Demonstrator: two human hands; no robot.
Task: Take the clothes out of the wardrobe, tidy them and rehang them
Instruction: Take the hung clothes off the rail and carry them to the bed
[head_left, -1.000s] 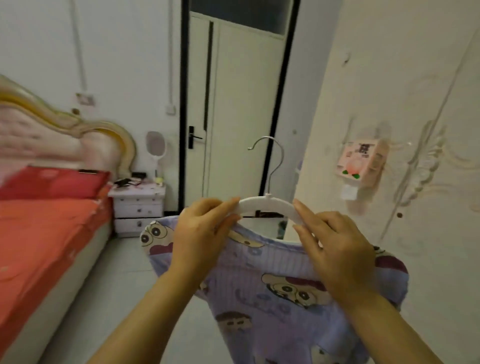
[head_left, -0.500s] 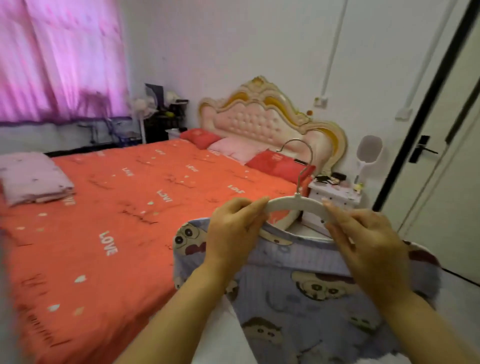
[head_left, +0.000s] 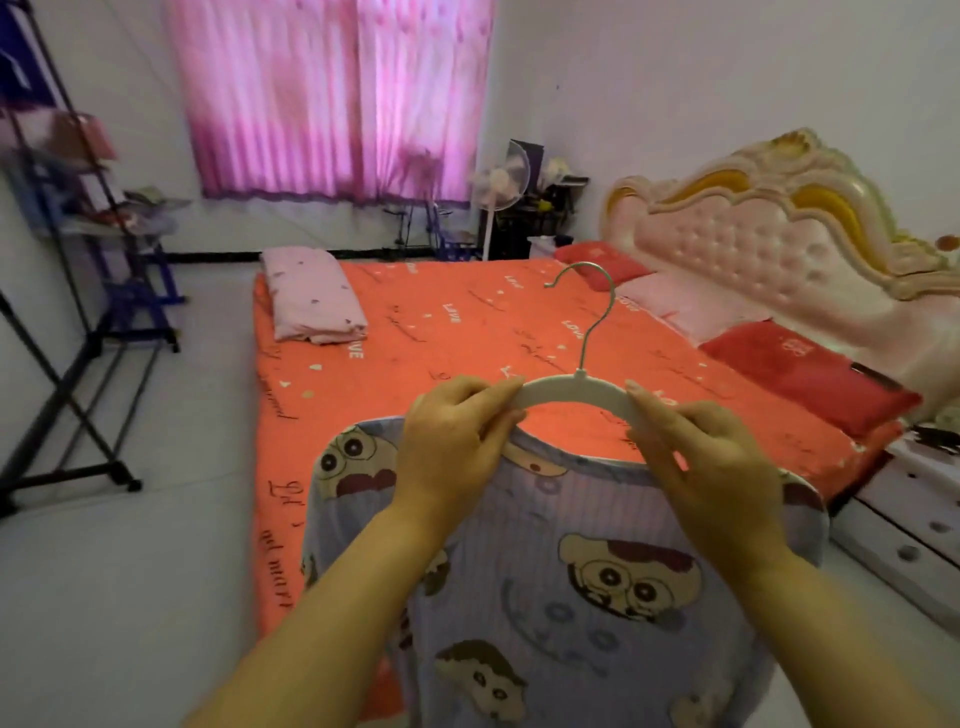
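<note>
A lilac top (head_left: 566, 582) printed with cartoon faces hangs on a white curved hanger (head_left: 574, 391) with a metal hook. I hold it up in front of me, over the foot of the bed. My left hand (head_left: 452, 447) grips the hanger's left arm and the shirt's shoulder. On the other side, my right hand (head_left: 711, 462) grips the right arm of the hanger and the fabric there. The hook points up and curves left. The wardrobe is out of view.
An orange-sheeted bed (head_left: 447, 364) lies ahead with a folded pink blanket (head_left: 309, 299), red pillows (head_left: 805, 379) and a padded headboard (head_left: 769, 228). A black metal clothes rack (head_left: 67, 291) stands left. A white bedside cabinet (head_left: 914, 525) sits right. Pink curtains (head_left: 332, 98) and a fan (head_left: 501, 182) are behind.
My view has swung left, from the door and wardrobe wall across to the bed and window. Both hands keep the same hold on the hanger and top.
</note>
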